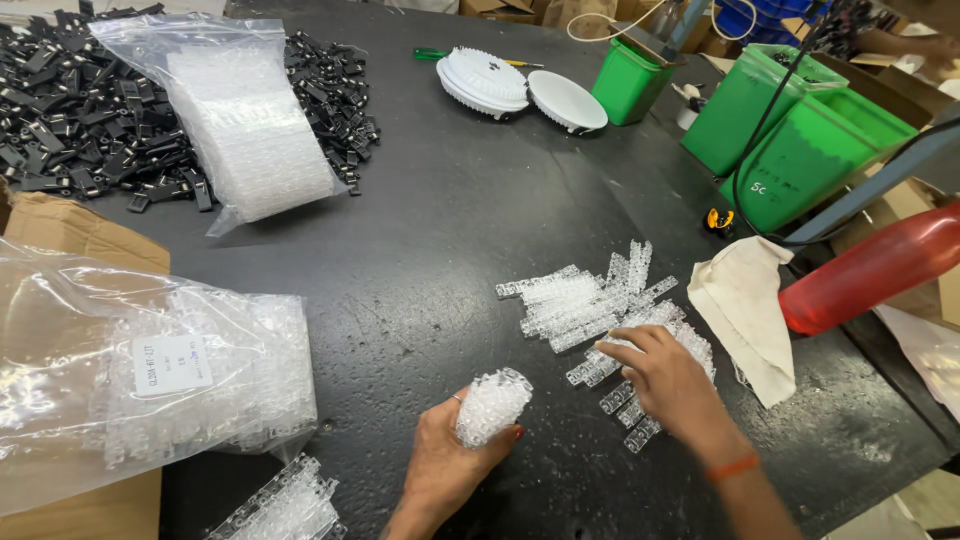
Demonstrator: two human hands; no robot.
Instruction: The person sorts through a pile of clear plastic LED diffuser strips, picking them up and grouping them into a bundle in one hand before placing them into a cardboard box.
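Left hand (pixel 450 465) grips a clear strip bundle (pixel 490 405); right hand (pixel 665 385), open, presses loose clear strips (pixel 590 305).

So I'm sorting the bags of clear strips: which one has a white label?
The bag at lower left, resting on the cardboard box. The bag by the black parts shows no label.

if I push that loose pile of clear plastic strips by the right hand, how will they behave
The clear plastic strips lie loose and crisscrossed, so they would probably scatter rather than move as one. They look thin and hollow, likely light. On the smooth dark table they may slide easily under the right hand.
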